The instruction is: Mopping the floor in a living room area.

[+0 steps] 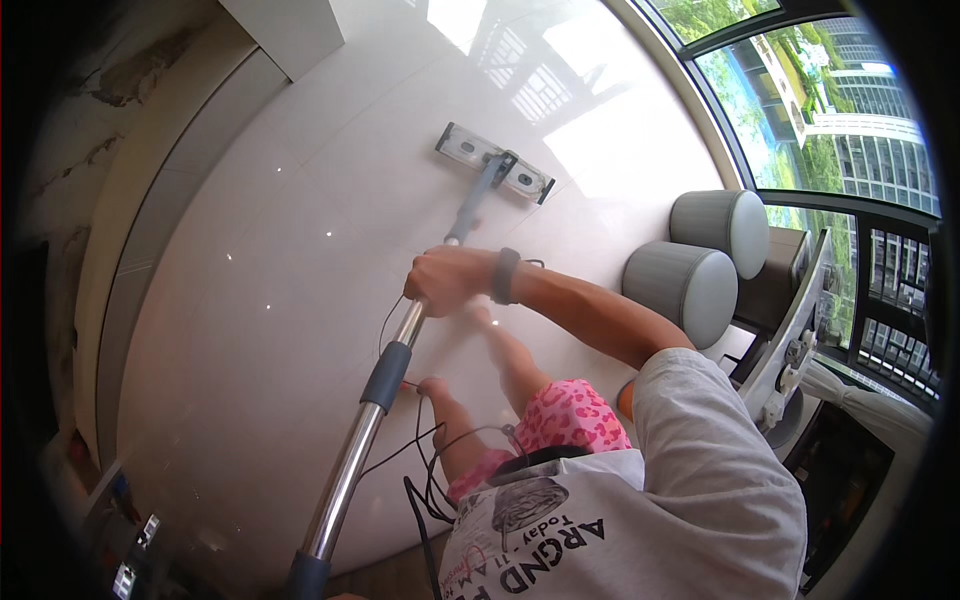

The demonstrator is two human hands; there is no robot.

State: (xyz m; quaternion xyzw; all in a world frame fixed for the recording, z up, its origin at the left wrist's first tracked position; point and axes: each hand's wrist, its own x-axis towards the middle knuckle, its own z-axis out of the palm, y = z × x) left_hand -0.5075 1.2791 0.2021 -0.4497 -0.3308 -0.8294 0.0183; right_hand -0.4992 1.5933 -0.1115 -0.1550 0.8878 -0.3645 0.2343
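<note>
My right hand [451, 281], with a dark band on its wrist, is closed around the upper metal pole of a flat mop [495, 163]. The mop's wide rectangular head rests on the glossy pale floor, tilted across the view above my hand. The pole [352, 446] runs down to the lower left, with a grey collar [386, 375] midway and a grey grip [308, 574] at the bottom edge. Beside that grip only a sliver of skin shows, seemingly my left hand [349, 597]; its fingers are hidden. Black cables [427, 469] hang before my shirt and legs.
Two round grey stools [679, 289] stand at the right, near a table [787, 330] and tall windows [825, 112]. A low grey cabinet or ledge [176, 172] lines the left. My bare feet are on the floor below the mop head. Window light reflects off the floor at the top.
</note>
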